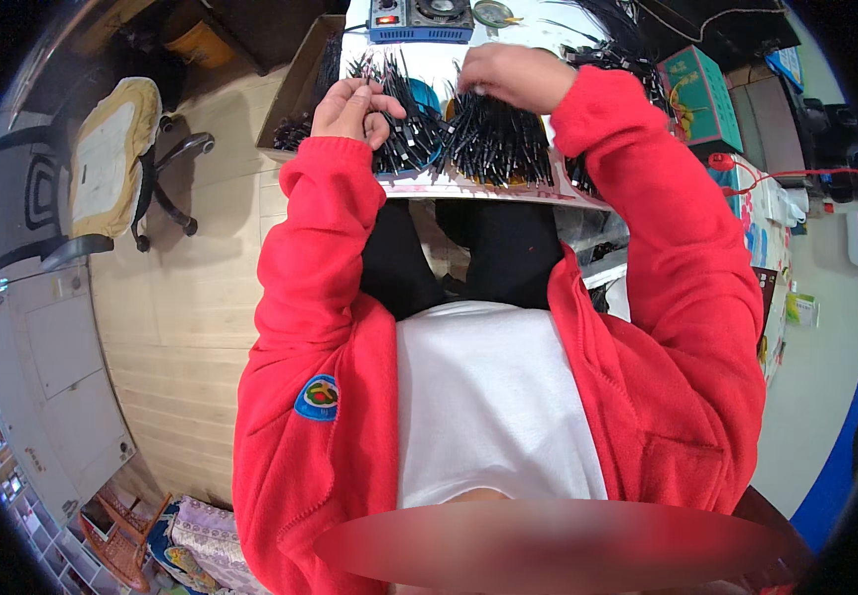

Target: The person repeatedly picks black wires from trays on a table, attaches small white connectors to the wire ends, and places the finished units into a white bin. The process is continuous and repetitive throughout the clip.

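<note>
Two thick bundles of short black cables lie side by side at the near edge of the white table: the left cable bundle (407, 139) and the right cable bundle (500, 144). Over the far left of the left bundle is my left hand (352, 109), its thumb and forefinger pinched together by thin wire ends. What sits between those fingertips is too small to make out. My right hand (513, 76) reaches across the top of the right bundle with its fingers bent together and pointing left. Whatever it grips is hidden. A blue round thing (424, 96) shows partly behind the left bundle.
A blue device with a red switch (419, 22) stands at the table's far side, beside a small round dish (493, 13). More black cables (607, 50) lie to the right. An open cardboard box (290, 104) is left, a green box (698, 96) right. An office chair (112, 164) stands further left.
</note>
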The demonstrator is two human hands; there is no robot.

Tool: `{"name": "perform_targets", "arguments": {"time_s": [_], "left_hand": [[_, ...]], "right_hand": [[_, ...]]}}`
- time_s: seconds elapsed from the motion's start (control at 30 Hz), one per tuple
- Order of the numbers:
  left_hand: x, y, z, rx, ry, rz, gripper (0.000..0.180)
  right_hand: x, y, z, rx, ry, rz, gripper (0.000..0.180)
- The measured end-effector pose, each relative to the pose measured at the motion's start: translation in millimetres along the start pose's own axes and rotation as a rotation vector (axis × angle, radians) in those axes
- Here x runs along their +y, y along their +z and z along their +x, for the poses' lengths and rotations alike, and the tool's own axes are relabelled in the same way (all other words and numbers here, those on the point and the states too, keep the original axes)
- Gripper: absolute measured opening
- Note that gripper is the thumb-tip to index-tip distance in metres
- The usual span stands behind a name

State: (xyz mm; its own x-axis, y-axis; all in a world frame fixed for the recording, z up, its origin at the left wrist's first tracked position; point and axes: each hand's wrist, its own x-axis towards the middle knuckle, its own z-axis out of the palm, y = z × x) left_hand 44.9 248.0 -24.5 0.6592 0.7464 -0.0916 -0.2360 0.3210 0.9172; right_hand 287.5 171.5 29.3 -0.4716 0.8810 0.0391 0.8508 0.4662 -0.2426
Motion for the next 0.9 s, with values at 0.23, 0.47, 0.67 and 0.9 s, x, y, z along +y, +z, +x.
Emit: {"name": "perform_targets", "arguments": {"time_s": [0.23, 0.47, 0.67, 0.9], "left_hand": [[-7, 8, -20, -0.02, -0.055, -0.004, 0.015], [-31, 25, -56, 0.016, -0.071, 0.026, 0.015], [-84, 53, -77, 0.115, 0.122, 0.429, 0.016], [-94, 57, -59, 0.133, 0.379, 0.517, 0.016]], "right_hand": [[-12, 26, 3, -0.188, -0.064, 0.01, 0.02], [-4, 21, -15, -0.123, -0.093, 0.017, 0.02], [7, 26, -30, 0.071, -0.171, -0.071, 0.018], [4, 16, -38, 0.205, -0.021, 0.023, 0.017]]}}
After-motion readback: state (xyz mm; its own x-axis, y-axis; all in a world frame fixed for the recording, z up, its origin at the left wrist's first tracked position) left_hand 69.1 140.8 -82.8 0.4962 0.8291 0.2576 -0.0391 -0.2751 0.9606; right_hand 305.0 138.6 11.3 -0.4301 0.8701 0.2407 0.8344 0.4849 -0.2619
